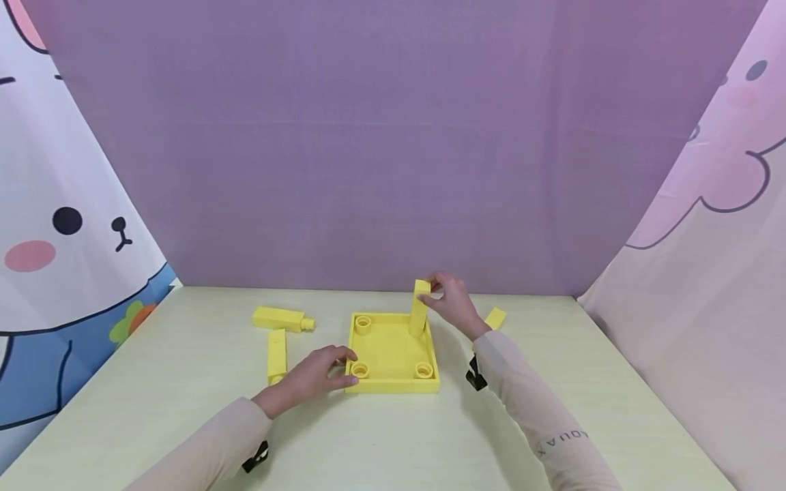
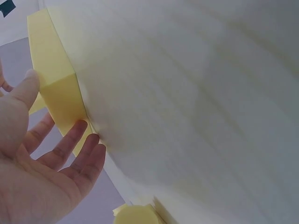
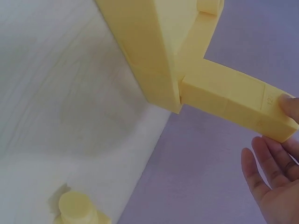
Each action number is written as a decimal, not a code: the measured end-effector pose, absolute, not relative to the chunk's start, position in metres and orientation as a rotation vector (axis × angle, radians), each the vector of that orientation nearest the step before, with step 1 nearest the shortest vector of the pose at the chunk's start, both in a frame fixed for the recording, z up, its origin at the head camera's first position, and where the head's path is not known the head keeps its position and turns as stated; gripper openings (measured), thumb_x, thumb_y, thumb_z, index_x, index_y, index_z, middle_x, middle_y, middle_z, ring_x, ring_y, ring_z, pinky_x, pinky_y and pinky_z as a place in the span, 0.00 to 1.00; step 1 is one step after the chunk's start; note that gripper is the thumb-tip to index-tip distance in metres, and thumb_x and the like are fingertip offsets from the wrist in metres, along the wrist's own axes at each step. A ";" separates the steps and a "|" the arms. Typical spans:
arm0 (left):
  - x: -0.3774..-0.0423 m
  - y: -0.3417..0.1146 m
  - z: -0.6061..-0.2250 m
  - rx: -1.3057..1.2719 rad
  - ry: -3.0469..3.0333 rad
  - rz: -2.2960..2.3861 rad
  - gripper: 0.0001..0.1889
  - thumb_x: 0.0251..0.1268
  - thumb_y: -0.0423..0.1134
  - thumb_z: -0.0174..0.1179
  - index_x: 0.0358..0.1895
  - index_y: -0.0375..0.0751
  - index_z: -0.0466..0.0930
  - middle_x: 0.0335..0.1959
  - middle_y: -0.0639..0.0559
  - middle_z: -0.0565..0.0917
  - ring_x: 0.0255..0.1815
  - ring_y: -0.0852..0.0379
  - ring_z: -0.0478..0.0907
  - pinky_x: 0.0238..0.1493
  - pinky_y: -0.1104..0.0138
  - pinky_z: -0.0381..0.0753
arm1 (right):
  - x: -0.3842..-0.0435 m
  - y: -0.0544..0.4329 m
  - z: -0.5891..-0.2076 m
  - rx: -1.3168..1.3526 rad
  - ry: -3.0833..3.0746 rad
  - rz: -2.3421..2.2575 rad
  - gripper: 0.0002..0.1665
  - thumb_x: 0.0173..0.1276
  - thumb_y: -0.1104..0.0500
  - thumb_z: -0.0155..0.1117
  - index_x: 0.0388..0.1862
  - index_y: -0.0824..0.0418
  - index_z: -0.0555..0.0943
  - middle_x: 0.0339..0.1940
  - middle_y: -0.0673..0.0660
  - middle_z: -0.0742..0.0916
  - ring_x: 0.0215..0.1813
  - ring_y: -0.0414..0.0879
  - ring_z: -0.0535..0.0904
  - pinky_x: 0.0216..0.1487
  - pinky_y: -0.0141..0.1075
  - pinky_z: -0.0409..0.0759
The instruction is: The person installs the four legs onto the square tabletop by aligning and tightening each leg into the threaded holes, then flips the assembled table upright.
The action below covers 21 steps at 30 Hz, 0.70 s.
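A shallow yellow square base [image 1: 393,387] with raised walls lies on the table, with round sockets in three of its corners. At its far right corner stands an upright yellow square leg [image 1: 419,308]. My right hand [image 1: 454,300] pinches the upper end of this leg between thumb and fingers; the right wrist view shows its lower end down inside the wall. My left hand [image 1: 319,372] grips the base by the near left corner, thumb at the front wall and fingers along the left side [image 2: 65,154].
Left of the base lie two loose yellow legs, one pointing sideways [image 1: 279,318] and one pointing toward me [image 1: 277,354]. Another yellow leg [image 1: 495,318] is partly hidden behind my right forearm. A purple cloth [image 1: 381,150] hangs behind the table.
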<state>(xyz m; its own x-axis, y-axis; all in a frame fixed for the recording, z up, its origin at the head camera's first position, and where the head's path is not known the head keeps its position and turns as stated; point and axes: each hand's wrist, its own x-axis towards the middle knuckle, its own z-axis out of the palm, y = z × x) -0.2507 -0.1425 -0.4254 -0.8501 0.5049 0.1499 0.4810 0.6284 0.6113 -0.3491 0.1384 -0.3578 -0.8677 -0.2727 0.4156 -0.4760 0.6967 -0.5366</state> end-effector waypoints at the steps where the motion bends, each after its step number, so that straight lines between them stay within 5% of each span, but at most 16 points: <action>1: -0.251 -0.143 -0.425 0.849 2.801 1.038 0.21 0.58 0.48 0.61 0.50 0.38 0.74 0.46 0.49 0.79 0.49 0.49 0.75 0.52 0.54 0.74 | -0.349 0.138 -0.358 0.595 -2.600 0.954 0.19 0.57 0.58 0.67 0.46 0.66 0.77 0.40 0.61 0.81 0.43 0.52 0.79 0.37 0.39 0.81; 21: -0.249 -0.144 -0.425 0.892 2.783 1.069 0.21 0.58 0.47 0.60 0.50 0.37 0.74 0.46 0.47 0.79 0.49 0.48 0.75 0.51 0.53 0.74 | -0.346 0.155 -0.348 0.589 -2.663 0.988 0.22 0.60 0.58 0.64 0.52 0.64 0.73 0.47 0.63 0.80 0.49 0.54 0.77 0.48 0.45 0.78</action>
<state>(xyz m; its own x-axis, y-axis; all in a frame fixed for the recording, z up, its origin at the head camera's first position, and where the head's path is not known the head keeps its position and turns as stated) -0.2486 -0.1441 -0.4245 -0.8354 0.5228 0.1699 0.5021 0.5999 0.6228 -0.3463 0.1552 -0.3477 -0.8897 -0.2864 0.3555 -0.4490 0.6898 -0.5680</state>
